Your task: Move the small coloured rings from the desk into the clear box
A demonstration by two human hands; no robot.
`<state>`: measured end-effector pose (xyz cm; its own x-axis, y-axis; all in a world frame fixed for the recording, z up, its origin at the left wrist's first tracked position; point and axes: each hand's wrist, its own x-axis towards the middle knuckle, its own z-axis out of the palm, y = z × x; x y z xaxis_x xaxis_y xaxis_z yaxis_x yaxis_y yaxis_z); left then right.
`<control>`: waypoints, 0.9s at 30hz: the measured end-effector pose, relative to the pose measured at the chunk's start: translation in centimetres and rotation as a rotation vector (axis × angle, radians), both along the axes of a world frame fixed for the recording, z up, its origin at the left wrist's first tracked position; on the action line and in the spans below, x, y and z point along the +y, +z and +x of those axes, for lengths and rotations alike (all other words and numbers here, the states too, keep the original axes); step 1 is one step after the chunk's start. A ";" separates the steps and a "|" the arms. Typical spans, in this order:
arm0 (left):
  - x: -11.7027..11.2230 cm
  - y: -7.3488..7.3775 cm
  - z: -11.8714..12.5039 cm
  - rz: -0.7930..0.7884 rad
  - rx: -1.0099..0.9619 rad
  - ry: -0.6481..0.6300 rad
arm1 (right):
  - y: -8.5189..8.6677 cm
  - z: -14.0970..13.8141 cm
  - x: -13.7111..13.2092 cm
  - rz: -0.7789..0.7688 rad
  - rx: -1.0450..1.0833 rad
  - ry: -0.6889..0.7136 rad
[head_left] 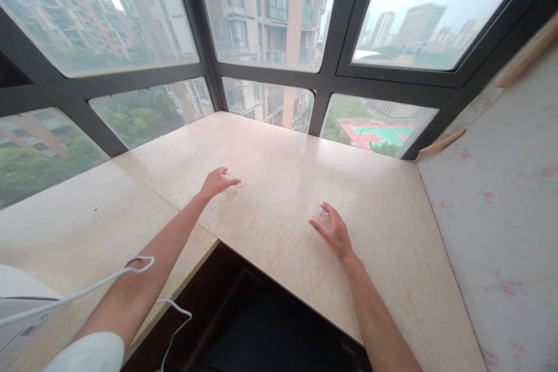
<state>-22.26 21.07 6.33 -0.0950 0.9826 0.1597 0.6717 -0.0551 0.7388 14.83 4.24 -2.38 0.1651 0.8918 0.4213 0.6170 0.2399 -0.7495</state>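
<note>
My left hand (215,182) reaches over the stone-patterned counter (279,157), with thumb and fingers curved around a small clear, glass-like container (232,178). A few tiny yellowish bits (234,190) show at its base; whether they lie inside it or on the counter I cannot tell. Nearer and to the right, my right hand (336,231) curls its thumb and fingers around another small clear, glass-like container (323,218). Both containers appear to stand on the counter, well apart from each other. Their exact shapes are hard to make out against the pale surface.
Dark-framed windows (265,78) border the counter's far side. A floral-papered wall (501,215) closes off the right. A white cable (87,290) crosses in front of my left forearm, and a white box (21,319) sits at lower left. Below the front edge is a dark recess.
</note>
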 end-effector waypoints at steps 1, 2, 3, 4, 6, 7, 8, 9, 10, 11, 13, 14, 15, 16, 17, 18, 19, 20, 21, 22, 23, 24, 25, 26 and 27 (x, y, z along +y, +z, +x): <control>0.5 0.0 -0.2 -0.020 0.075 -0.028 | -0.1 0.0 0.0 -0.003 0.001 0.002; 0.8 0.1 -0.3 -0.034 0.128 -0.042 | -0.1 0.1 0.0 -0.005 0.001 0.004; 1.1 0.2 -0.5 -0.042 0.163 -0.042 | -0.2 0.1 0.0 -0.008 -0.001 0.005; 1.4 0.2 -0.6 -0.047 0.187 -0.032 | -0.3 0.1 0.1 -0.009 -0.004 0.006; 1.6 0.4 -1.0 -0.041 0.203 -0.003 | -0.4 0.1 0.1 -0.010 -0.019 0.012; 1.6 0.5 -1.1 -0.034 0.196 0.012 | -0.4 0.1 0.1 -0.010 -0.030 0.016; 1.5 0.5 -1.1 -0.028 0.181 0.029 | -0.5 0.1 0.1 -0.010 -0.043 0.020; 1.3 0.5 -1.2 -0.025 0.156 0.048 | -0.5 0.1 0.1 -0.010 -0.056 0.022; 1.1 0.6 -1.1 -0.026 0.118 0.066 | -0.5 0.1 0.1 -0.009 -0.067 0.023; 0.9 0.6 -0.9 -0.029 0.063 0.085 | -0.5 0.1 0.1 -0.007 -0.075 0.022; 0.3 0.7 -0.4 -0.028 -0.150 0.127 | -0.5 0.0 0.1 0.000 -0.074 0.018; -0.1 0.8 0.0 -0.022 -0.313 0.148 | -0.5 0.0 0.1 0.005 -0.066 0.017; -0.5 0.8 0.5 -0.018 -0.479 0.165 | -0.4 0.0 0.1 0.009 -0.056 0.015; -1.1 0.8 1.0 -0.016 -0.619 0.175 | -0.4 0.1 0.1 0.012 -0.044 0.014; -1.7 0.7 1.7 -0.026 -0.737 0.167 | -0.4 0.1 0.1 0.015 -0.032 0.012; -2.4 0.5 2.4 -0.049 -0.829 0.131 | -0.3 0.1 0.1 0.018 -0.018 0.010; -3.2 0.3 3.3 -0.078 -0.888 0.078 | -0.3 0.1 0.1 0.021 0.000 0.009; -4.1 0.0 4.3 -0.133 -1.024 -0.012 | -0.3 0.0 0.1 0.025 0.027 0.010; -5.0 -0.4 5.4 -0.186 -1.158 -0.105 | -0.2 0.0 0.1 0.030 0.063 0.010; -6.0 -0.9 6.6 -0.227 -1.250 -0.169 | -0.2 0.0 0.1 0.035 0.106 0.008; -7.0 -1.3 7.9 -0.261 -1.317 -0.217 | -0.1 -0.1 0.1 0.040 0.155 0.001; -8.0 -1.7 9.2 -0.283 -1.369 -0.263 | -0.1 -0.1 0.1 0.042 0.205 -0.011; -8.9 -2.1 10.6 -0.306 -1.407 -0.306 | 0.0 -0.1 0.1 0.040 0.257 -0.023; -9.8 -2.4 12.0 -0.323 -1.431 -0.346 | 0.2 -0.2 0.1 0.037 0.312 -0.033; -10.6 -2.7 13.3 -0.339 -1.440 -0.384 | 0.3 -0.2 0.1 0.036 0.372 -0.037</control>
<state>-8.95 10.42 3.68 0.2926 0.9534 -0.0733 -0.6209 0.2477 0.7437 14.65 4.32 -2.05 0.3451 0.8677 0.3577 0.3130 0.2529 -0.9154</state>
